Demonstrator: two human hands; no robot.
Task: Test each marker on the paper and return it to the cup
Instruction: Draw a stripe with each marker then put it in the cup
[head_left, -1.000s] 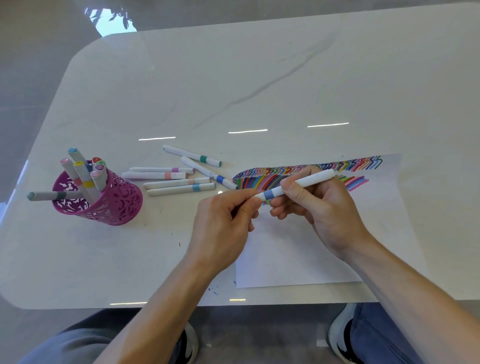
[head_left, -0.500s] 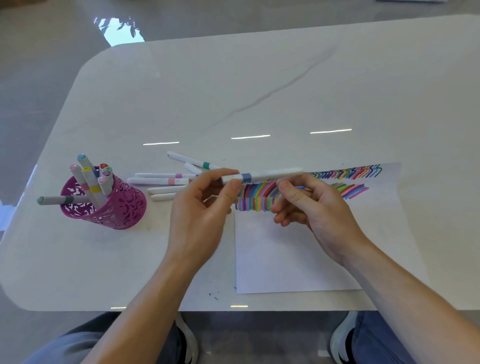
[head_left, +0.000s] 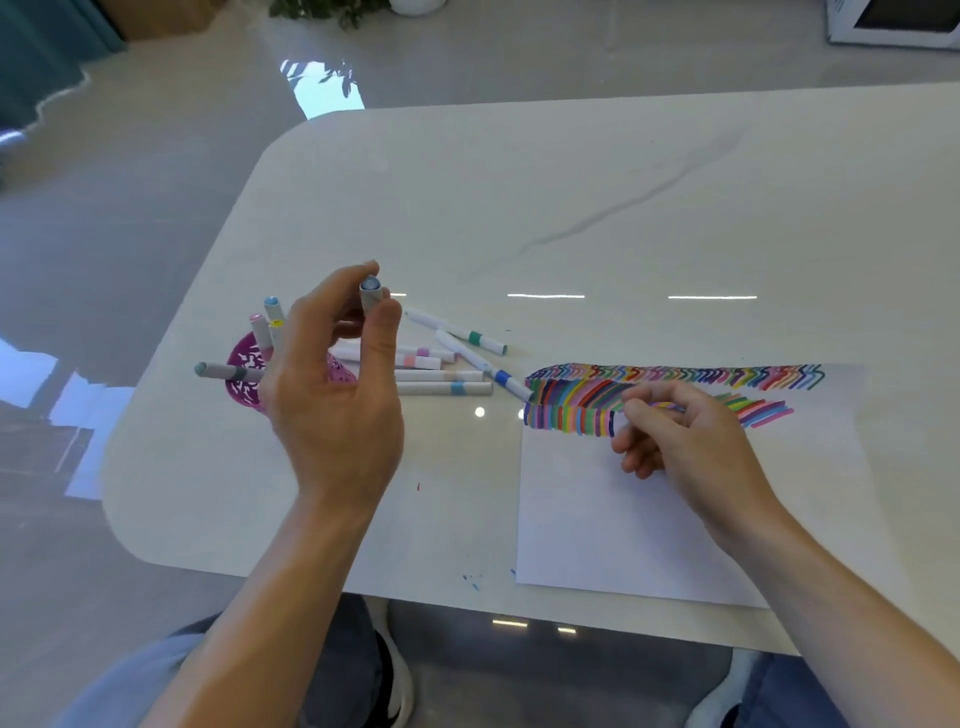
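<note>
My left hand (head_left: 332, 415) is raised above the pink perforated cup (head_left: 243, 388) and pinches a white marker (head_left: 371, 292) between thumb and fingertips. The marker stands nearly upright and only its blue-grey cap end shows. The cup holds several markers (head_left: 267, 327), and a grey one (head_left: 228, 372) sticks out to the left. My right hand (head_left: 685, 447) rests on the white paper (head_left: 623, 519) with loosely curled fingers and holds nothing. It lies just below the rows of coloured test strokes (head_left: 670, 387).
Several capped white markers (head_left: 447, 374) lie loose on the white table (head_left: 571, 208) between cup and paper, one with a green band (head_left: 474, 339). Small ink specks mark the table near its front edge. My knees show below the edge.
My right hand let go of the blue-banded marker and settled on the paper. My left hand carried the marker leftward and turned it upright over the cup.
</note>
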